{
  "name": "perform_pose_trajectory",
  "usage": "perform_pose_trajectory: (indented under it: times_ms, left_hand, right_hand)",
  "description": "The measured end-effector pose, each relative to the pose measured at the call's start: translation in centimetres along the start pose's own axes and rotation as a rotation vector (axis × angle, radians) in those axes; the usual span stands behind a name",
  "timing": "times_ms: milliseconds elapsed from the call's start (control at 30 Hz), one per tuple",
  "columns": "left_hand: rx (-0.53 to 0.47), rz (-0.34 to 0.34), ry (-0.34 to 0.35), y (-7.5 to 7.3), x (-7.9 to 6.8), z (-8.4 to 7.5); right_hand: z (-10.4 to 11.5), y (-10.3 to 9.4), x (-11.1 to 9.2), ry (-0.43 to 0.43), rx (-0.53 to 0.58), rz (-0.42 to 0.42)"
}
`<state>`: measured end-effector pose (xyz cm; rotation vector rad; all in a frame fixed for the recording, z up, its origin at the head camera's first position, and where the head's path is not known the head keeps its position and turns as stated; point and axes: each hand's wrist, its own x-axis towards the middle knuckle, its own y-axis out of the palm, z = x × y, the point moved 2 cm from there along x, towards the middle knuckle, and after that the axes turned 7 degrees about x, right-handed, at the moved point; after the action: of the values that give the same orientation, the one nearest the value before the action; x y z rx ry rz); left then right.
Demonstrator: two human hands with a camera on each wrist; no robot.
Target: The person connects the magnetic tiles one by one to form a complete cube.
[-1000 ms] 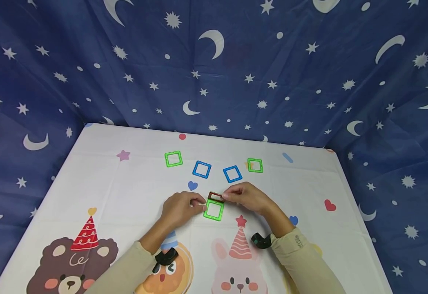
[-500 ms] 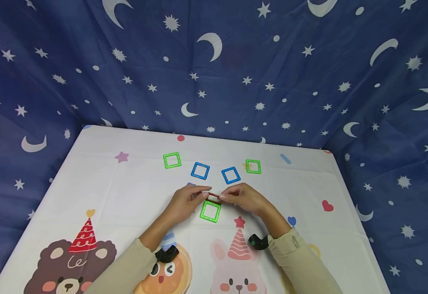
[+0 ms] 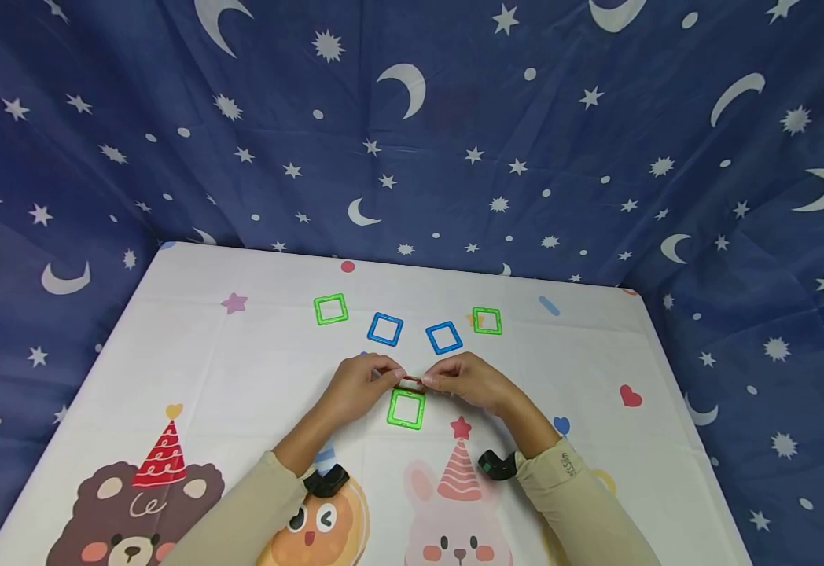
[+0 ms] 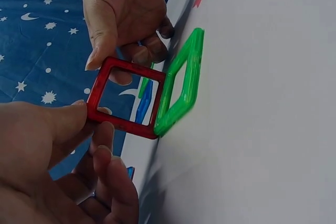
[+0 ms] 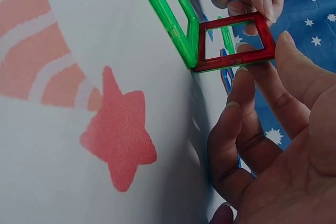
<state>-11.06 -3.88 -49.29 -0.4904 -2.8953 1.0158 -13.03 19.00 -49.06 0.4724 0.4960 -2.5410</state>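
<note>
The left hand (image 3: 361, 389) now pinches a corner of the red square tile (image 4: 125, 125) between thumb and forefinger; half a second ago its forefinger reached out above the tile, and a second ago the hand was down beside the near green tile (image 4: 196, 64). The right hand (image 3: 467, 382) has kept its grip throughout, pinching the opposite upper corner between thumb and fingers, with the others curled loosely underneath. The red tile has also tipped up — from the head view it shows as a much thinner strip than a second ago.

It stands roughly upright between the two hands, its lower edge against the far edge of the near green tile, which lies on the white cloth (image 3: 256, 362). Whether the two edges meet along their full length is hard to tell, the head view being so small there.

Beyond the hands, four more hollow tiles lie apart in a shallow arc, unchanged in layout: a left green tile (image 3: 332, 321), a left blue tile (image 3: 383, 342), a right blue tile (image 3: 449, 350) and a right green tile (image 3: 487, 332) — this last framing part of a printed yellow star.
</note>
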Motion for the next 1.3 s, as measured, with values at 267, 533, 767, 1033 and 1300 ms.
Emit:
perform_pose_trajectory:
  times_ms: [267, 533, 767, 1033, 1300]
  left_hand:
    - [0.021, 0.112, 0.002, 0.2, -0.3, 0.2]
    - [0.028, 0.122, 0.019, 0.2, -1.0, 0.1]
    - [0.047, 0.151, 0.02, -0.4, -1.3, 0.3]
    - [-0.026, 0.244, 0.0, -1.3, -1.3, 1.3]
    - [-0.074, 0.272, -0.017, -1.2, -1.1, 1.7]
  right_hand:
    - [-0.2, -0.1, 0.0, 0.016, -0.007, -0.01]
    - [-0.5, -0.4, 0.1, 0.025, 0.037, -0.007]
    - [-0.5, -0.4, -0.1, 0.022, 0.039, 0.007]
    - [-0.8, -0.6, -0.1, 0.019, 0.037, 0.009]
    - [-1.1, -0.7, 0.0, 0.026, 0.055, 0.011]
